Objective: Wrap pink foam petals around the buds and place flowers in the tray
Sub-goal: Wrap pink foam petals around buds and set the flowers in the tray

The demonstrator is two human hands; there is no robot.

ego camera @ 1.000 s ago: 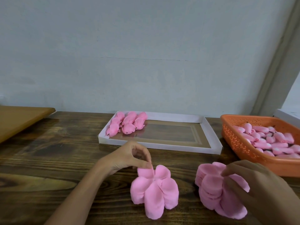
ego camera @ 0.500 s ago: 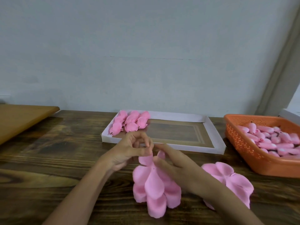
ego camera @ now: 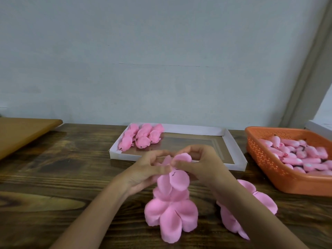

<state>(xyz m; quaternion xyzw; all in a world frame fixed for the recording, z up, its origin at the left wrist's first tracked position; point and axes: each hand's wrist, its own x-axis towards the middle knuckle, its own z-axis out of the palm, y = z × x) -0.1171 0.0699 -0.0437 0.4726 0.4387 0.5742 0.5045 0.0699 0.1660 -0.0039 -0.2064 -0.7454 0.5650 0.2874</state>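
My left hand (ego camera: 149, 169) and my right hand (ego camera: 203, 164) both pinch the top of a pink foam petal piece (ego camera: 177, 178), lifted above the table in front of the tray. Below it a flat stack of pink petals (ego camera: 170, 214) lies on the wood. A second pile of petals (ego camera: 258, 200) lies to the right, partly hidden by my right forearm. The white tray (ego camera: 233, 151) holds several finished pink flowers (ego camera: 142, 137) in its far left corner. An orange basket (ego camera: 269, 169) at the right holds many pink buds (ego camera: 301, 155).
The dark wooden table (ego camera: 59, 186) runs up to a grey wall. A tan board (ego camera: 23, 133) lies at the far left edge. A white box corner (ego camera: 319, 126) shows behind the basket.
My right hand left the right petal pile and joined my left hand at the middle stack. Together they lifted one petal piece off the stack.
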